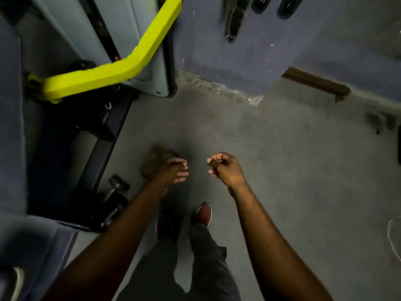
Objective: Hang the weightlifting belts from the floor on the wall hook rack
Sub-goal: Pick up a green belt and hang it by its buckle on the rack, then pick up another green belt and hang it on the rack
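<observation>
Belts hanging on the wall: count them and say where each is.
3 dark belts, top edge: left one, middle, right. All are cropped and blurry; more may hang out of frame.

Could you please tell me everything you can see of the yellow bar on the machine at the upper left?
The yellow bar is a thick, bright, squarish-sectioned piece with a smooth painted or plastic look. It is bent in two places: from a blunt end low on the left it runs right, then angles steeply up and out of view at the top. It lies across the front of the grey machine, above its dark base. The left end meets a dark fitting. Neither hand touches it.
</observation>
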`<state>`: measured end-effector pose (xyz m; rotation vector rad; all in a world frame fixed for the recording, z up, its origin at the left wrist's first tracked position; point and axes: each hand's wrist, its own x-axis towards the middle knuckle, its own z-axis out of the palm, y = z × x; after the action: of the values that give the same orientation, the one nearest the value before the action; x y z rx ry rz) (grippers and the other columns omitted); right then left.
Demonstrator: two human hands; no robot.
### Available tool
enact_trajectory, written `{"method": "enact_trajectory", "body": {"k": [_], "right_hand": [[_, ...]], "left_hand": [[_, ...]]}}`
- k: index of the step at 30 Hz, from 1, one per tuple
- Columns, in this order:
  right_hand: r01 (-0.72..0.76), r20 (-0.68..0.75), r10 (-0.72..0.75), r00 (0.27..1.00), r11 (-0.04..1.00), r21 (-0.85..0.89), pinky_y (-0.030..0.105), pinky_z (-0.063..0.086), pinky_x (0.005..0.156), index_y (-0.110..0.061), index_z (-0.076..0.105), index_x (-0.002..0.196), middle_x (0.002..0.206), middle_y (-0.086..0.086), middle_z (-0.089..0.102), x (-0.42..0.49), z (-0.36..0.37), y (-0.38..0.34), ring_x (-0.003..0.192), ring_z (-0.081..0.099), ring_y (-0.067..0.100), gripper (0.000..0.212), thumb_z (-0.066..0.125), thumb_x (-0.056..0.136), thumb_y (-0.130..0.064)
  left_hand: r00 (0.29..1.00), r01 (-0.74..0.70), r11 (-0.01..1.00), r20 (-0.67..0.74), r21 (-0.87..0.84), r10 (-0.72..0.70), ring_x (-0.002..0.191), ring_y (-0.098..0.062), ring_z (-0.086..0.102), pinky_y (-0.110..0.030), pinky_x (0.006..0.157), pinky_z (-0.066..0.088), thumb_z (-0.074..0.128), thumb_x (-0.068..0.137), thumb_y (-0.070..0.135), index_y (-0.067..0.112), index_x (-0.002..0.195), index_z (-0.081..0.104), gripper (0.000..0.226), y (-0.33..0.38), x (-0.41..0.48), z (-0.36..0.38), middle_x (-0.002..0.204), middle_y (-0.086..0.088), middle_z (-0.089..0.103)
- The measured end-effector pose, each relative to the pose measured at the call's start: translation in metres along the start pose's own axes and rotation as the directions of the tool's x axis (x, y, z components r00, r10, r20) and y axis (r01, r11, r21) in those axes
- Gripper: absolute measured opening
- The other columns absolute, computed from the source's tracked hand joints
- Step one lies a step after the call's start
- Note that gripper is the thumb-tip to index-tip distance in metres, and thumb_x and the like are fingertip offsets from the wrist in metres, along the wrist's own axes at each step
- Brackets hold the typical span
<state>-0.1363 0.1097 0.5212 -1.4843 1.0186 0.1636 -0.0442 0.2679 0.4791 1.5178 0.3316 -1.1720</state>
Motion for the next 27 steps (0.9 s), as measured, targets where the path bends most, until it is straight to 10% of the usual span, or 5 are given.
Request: {"method": "enact_trajectory", "body": {"k": [8,15,19,23,27], "right_hand": [[-0.142,0.103,0.164,0.981,0.971,-0.194,0.046,0.057,0.080,-0.017,0.067,0.087,0.084,0.010,0.069,0.129,0.105,0.183,0.078,0.065,0.026,0.007,0.070,0.089,-0.010],[-0.099,0.217,0.263,0.940,0.819,-0.565,0.045,0.048,0.105,-0.013,0.050,0.142,0.133,0.015,0.064,0.270,0.172,0.319,0.122,0.061,0.036,0.056,0.069,0.090,-0.024],[0.204,0.330,0.117,0.937,0.582,-0.787,0.045,0.043,0.108,-0.017,0.043,0.148,0.147,0.012,0.051,0.343,0.210,0.361,0.136,0.047,0.034,0.047,0.050,0.102,-0.023],[0.428,0.443,0.141,0.885,0.123,-0.895,0.050,0.029,0.115,-0.017,0.044,0.149,0.157,0.012,0.039,0.382,0.232,0.401,0.147,0.030,0.035,0.053,0.055,0.098,-0.025],[0.396,0.400,0.168,0.901,0.059,-0.916,0.046,0.028,0.117,-0.015,0.049,0.144,0.150,0.012,0.048,0.396,0.231,0.419,0.143,0.037,0.033,0.048,0.057,0.097,-0.027]], "left_hand": [[0.989,0.133,0.942,-0.099,0.307,-0.107,0.071,-0.019,0.060,-0.017,0.055,0.046,0.062,0.093,0.003,-0.004,0.099,0.064,0.010,-0.180,0.142,-0.093,0.076,-0.007,0.059],[0.902,0.284,0.898,-0.410,0.336,-0.132,0.114,-0.036,0.064,-0.042,0.097,0.053,0.058,0.092,0.013,0.001,0.119,0.064,0.030,-0.287,0.313,-0.137,0.121,-0.020,0.067],[0.858,0.182,0.847,-0.501,0.499,0.110,0.129,-0.031,0.050,-0.033,0.101,0.042,0.060,0.095,0.023,0.011,0.142,0.046,0.051,-0.328,0.392,-0.154,0.143,-0.014,0.052],[0.759,0.196,0.768,-0.590,0.610,0.275,0.132,-0.027,0.046,-0.023,0.093,0.035,0.049,0.102,0.028,0.012,0.149,0.036,0.051,-0.335,0.446,-0.163,0.148,-0.010,0.046],[0.750,0.371,0.508,-0.573,0.777,0.329,0.138,-0.041,0.037,-0.049,0.116,0.026,0.052,0.098,0.028,0.000,0.144,0.040,0.055,-0.342,0.475,-0.180,0.149,-0.022,0.042]]}}
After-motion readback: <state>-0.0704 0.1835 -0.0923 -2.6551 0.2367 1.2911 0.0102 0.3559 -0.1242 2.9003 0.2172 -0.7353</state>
